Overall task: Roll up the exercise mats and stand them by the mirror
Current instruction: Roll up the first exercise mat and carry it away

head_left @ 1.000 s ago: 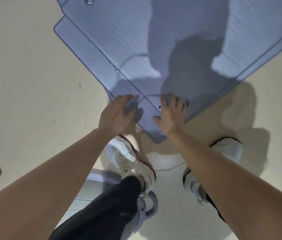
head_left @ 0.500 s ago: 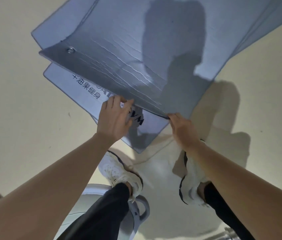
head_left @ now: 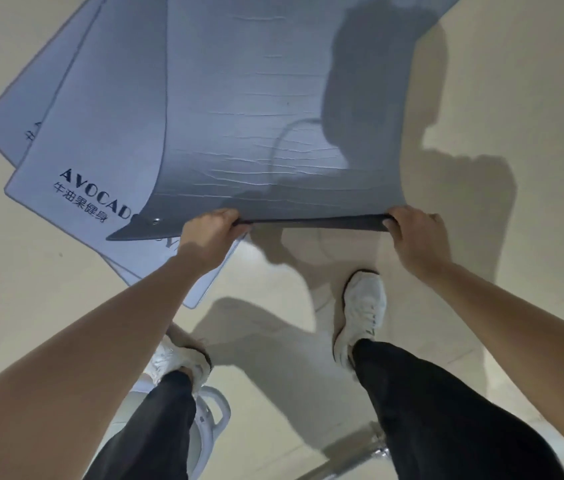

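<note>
My left hand (head_left: 212,233) and right hand (head_left: 412,233) each grip the near edge of the top mat (head_left: 256,116), lifted at frame centre; two more mats (head_left: 100,133) lie flat at upper left.

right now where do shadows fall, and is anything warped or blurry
Head view: the person's shadow falls across the lifted grey mat and the cream floor beside it; head view: the wide lens stretches the left forearm and right forearm; head view: the left hand and right hand gripping the mat's near edge look sharp, and the printed mat beneath reads clearly.
</note>
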Available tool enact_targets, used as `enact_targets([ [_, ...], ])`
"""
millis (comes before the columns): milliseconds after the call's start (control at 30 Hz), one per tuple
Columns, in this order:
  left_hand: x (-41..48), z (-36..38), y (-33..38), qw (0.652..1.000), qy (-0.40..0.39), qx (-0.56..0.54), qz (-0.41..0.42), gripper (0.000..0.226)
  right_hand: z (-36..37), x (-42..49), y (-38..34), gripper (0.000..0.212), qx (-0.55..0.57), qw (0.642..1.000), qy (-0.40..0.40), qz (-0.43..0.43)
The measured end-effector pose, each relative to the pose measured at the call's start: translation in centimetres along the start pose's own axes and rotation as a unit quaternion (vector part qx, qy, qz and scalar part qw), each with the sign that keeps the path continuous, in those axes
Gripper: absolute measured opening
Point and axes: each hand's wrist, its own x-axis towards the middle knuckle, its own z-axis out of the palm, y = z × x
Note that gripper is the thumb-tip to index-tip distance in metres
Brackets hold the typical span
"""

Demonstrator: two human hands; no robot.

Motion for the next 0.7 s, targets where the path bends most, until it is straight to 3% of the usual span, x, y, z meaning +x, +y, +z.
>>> enact_targets([
  [100,2.2,0.0,4.7,0.999,0.015,-0.005,-0.039,0.046,0.0,0.0,2.2,0.028,-0.057,0.993,0.104,-0.024],
  [200,5.4,0.0,6.6,0.999,0.008,0.028,-0.019,0.048,1.3,1.4,1.7,0.052,-0.096,0.976,0.144,-0.132],
  [267,8.1,0.6,6.5,0.999,-0.008,0.048,0.005,0.042,3.7,3.0,1.3,0.064,-0.107,0.964,0.108,-0.218],
  [367,11.5,2.2,5.0,0.997,-0.006,0.079,0.012,0.044,7.5,5.8,1.0,0.091,-0.163,0.949,0.002,-0.272],
  [500,15.1,5.1,3.2,0.994,0.017,0.107,0.005,0.042,10.8,10.3,2.7,0.104,-0.215,0.916,0.021,-0.338],
  [600,16.8,6.9,1.8,0.987,0.105,0.106,0.065,0.039,13.5,13.4,3.3,0.122,-0.172,0.92,0.054,-0.349],
  [700,16.7,10.0,0.2,0.948,0.216,0.167,0.163,0.039,15.9,15.3,2.8,0.122,-0.167,0.91,0.054,-0.375],
])
